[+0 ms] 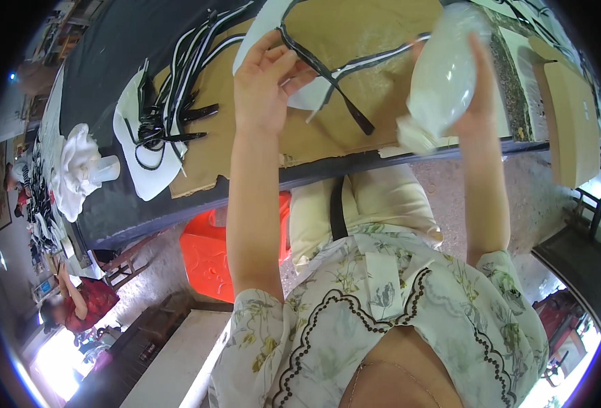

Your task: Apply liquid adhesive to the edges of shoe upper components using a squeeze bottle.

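Observation:
Over the table, my left hand (270,85) pinches a narrow black strip (324,71), whose loose end hangs down to the right. My right hand (480,92) is wrapped round a translucent whitish plastic bottle (444,75), tilted and slightly blurred. Between my hands a black-and-white strip (375,61) runs across the brown cardboard sheet (355,24). Behind my left hand lies a white sheet (263,34), partly covered. Farther left, a bundle of black and white strips (171,102) rests on another white piece (152,180).
The cardboard lies on a dark-covered table (103,75). At its left edge sits a crumpled white plastic bag (76,170). A red plastic stool (205,255) stands below the table edge. A cardboard box (572,122) is at the right. Another person in red (96,306) works at far left.

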`<action>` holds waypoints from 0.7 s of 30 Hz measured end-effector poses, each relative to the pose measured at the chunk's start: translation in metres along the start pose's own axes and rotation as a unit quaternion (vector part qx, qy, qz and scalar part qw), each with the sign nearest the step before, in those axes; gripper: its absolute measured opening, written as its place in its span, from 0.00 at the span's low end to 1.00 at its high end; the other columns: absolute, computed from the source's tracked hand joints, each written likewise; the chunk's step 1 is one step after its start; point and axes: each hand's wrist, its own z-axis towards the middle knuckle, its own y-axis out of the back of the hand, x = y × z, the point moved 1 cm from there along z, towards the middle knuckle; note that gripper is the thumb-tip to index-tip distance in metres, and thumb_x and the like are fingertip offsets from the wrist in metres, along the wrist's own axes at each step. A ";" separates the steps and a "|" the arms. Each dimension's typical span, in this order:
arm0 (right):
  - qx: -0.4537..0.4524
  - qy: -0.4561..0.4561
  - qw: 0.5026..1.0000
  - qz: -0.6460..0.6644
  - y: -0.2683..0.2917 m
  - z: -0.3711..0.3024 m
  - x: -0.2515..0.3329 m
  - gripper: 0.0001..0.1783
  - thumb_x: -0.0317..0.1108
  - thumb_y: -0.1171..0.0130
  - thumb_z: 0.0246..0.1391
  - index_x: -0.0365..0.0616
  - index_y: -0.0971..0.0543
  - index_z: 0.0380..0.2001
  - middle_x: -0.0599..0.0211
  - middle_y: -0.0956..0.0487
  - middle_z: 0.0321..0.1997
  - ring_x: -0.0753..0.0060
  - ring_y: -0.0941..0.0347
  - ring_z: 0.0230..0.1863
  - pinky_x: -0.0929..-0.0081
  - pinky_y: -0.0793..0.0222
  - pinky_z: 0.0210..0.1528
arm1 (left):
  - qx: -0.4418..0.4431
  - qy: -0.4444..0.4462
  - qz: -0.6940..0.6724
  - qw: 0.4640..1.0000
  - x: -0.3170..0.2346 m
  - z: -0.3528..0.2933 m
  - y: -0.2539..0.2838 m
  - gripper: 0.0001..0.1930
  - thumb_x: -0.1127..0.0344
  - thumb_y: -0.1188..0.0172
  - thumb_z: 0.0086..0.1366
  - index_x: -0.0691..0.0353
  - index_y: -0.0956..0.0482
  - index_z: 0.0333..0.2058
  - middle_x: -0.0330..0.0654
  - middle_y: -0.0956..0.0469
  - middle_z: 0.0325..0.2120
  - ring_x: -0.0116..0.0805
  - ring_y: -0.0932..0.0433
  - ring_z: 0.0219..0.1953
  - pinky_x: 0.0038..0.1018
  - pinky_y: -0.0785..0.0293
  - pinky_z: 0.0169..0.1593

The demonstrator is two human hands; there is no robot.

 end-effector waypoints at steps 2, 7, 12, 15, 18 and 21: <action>0.164 -0.161 0.965 0.128 0.007 -0.012 -0.025 0.31 0.55 0.52 0.54 0.36 0.31 0.47 0.38 0.26 0.44 0.56 0.23 0.37 0.65 0.23 0.34 | 0.017 0.000 -0.018 1.000 0.006 0.010 -0.003 0.22 0.79 0.48 0.58 0.74 0.39 0.52 0.49 0.26 0.36 0.39 0.23 0.35 0.33 0.20 0.37; 0.157 -0.206 0.955 0.147 -0.003 -0.010 -0.061 0.30 0.53 0.50 0.54 0.37 0.33 0.48 0.36 0.28 0.46 0.54 0.24 0.39 0.63 0.23 0.33 | 0.010 0.007 -0.019 1.000 0.019 0.026 -0.001 0.21 0.76 0.48 0.59 0.75 0.39 0.51 0.51 0.26 0.39 0.39 0.23 0.37 0.33 0.21 0.39; 0.097 -0.158 0.980 0.077 -0.017 -0.008 -0.058 0.27 0.52 0.50 0.55 0.37 0.31 0.45 0.47 0.25 0.41 0.60 0.24 0.40 0.64 0.24 0.38 | -0.060 0.076 0.101 0.990 0.016 0.001 -0.009 0.16 0.68 0.44 0.60 0.74 0.29 0.42 0.48 0.24 0.31 0.33 0.23 0.29 0.28 0.23 0.31; 0.060 -0.144 0.987 -0.029 -0.019 -0.011 -0.056 0.26 0.52 0.50 0.55 0.38 0.29 0.43 0.56 0.24 0.37 0.66 0.25 0.39 0.67 0.26 0.41 | -0.043 0.072 0.300 0.950 0.008 -0.025 -0.034 0.13 0.65 0.42 0.58 0.72 0.23 0.33 0.43 0.23 0.23 0.28 0.25 0.22 0.23 0.26 0.26; 0.076 -0.115 0.987 -0.085 -0.029 -0.011 -0.058 0.26 0.53 0.49 0.55 0.38 0.29 0.43 0.60 0.23 0.38 0.69 0.25 0.38 0.70 0.27 0.42 | -0.006 0.018 0.410 0.912 0.013 -0.021 -0.029 0.11 0.65 0.41 0.57 0.70 0.22 0.28 0.40 0.23 0.18 0.25 0.26 0.18 0.20 0.29 0.24; 0.079 -0.134 0.983 -0.097 -0.032 -0.011 -0.052 0.27 0.52 0.49 0.55 0.38 0.29 0.44 0.60 0.23 0.37 0.68 0.25 0.38 0.70 0.28 0.42 | 0.002 0.021 0.379 0.925 0.012 -0.016 -0.028 0.10 0.67 0.41 0.57 0.71 0.22 0.27 0.40 0.23 0.18 0.25 0.25 0.20 0.18 0.29 0.24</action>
